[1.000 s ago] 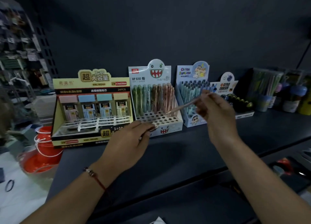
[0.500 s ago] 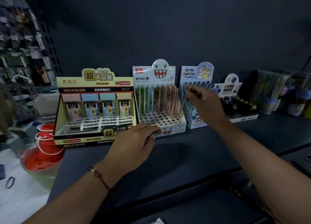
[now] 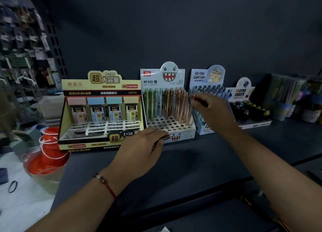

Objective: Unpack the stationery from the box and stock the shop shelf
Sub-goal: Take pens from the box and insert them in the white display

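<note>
A white monster-face pencil display box (image 3: 181, 129) stands on the dark shelf (image 3: 200, 155), with green and pink mechanical pencils upright in its holes. My right hand (image 3: 211, 109) pinches the top of a pink pencil (image 3: 190, 109) that stands steeply at the box's right end. In front of the box, my left hand (image 3: 141, 149) grips more pink pencils (image 3: 166, 137), whose tips stick out toward the box's front face.
A yellow lead-refill display (image 3: 102, 109) stands left of the pencil box. To the right are a blue cartoon pen box (image 3: 205, 85), a gyro eraser display (image 3: 247, 108) and cups of pens (image 3: 285, 96). Stacked red buckets (image 3: 50, 150) sit at the shelf's left end.
My right hand carried the pink pencil from mid-air to the box and tipped it upright at the right end. My left hand stayed in front of the box.
</note>
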`<state>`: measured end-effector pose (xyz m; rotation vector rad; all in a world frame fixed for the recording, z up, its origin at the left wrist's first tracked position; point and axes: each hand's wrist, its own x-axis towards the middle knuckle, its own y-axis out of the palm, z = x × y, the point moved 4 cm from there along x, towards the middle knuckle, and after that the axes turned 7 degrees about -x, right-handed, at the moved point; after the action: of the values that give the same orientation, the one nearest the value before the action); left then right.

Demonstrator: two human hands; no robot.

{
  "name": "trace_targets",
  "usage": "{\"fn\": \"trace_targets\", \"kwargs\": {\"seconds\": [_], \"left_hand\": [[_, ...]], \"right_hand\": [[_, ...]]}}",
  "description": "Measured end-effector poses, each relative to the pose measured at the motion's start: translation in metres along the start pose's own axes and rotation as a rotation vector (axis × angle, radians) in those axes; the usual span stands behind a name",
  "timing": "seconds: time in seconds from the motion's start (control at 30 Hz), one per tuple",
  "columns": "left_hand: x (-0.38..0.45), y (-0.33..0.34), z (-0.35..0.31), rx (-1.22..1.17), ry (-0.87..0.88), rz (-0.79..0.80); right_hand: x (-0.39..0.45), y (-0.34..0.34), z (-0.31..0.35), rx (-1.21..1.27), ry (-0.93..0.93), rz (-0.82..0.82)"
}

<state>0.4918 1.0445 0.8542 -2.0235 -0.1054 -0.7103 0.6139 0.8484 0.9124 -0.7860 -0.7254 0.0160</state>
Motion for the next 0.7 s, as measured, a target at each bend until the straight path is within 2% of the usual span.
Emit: {"fn": "trace_targets", "kwargs": {"seconds": [0.07, 0.2, 0.47, 0.63, 0.7], "left_hand": [[0.000, 0.000, -0.001, -0.001, 0.001, 0.008], [0.000, 0.001, -0.002, -0.009, -0.002, 0.011], [0.001, 0.001, 0.000, -0.036, -0.017, -0.004], [0.003, -0.004, -0.001, -0.116, -0.037, -0.053], [0.003, -0.006, -0.002, -0.160, -0.042, -0.088]], "right_hand": [[-0.001, 0.006, -0.005, 0.015, 0.030, 0.019], [0.007, 0.009, -0.012, 0.034, 0.089, -0.047], [0.010, 0.021, -0.017, 0.042, 0.165, -0.025], [-0.035, 0.014, 0.006, 0.270, 0.303, -0.120], [-0.069, 0.018, 0.022, 0.482, 0.328, -0.036]]}}
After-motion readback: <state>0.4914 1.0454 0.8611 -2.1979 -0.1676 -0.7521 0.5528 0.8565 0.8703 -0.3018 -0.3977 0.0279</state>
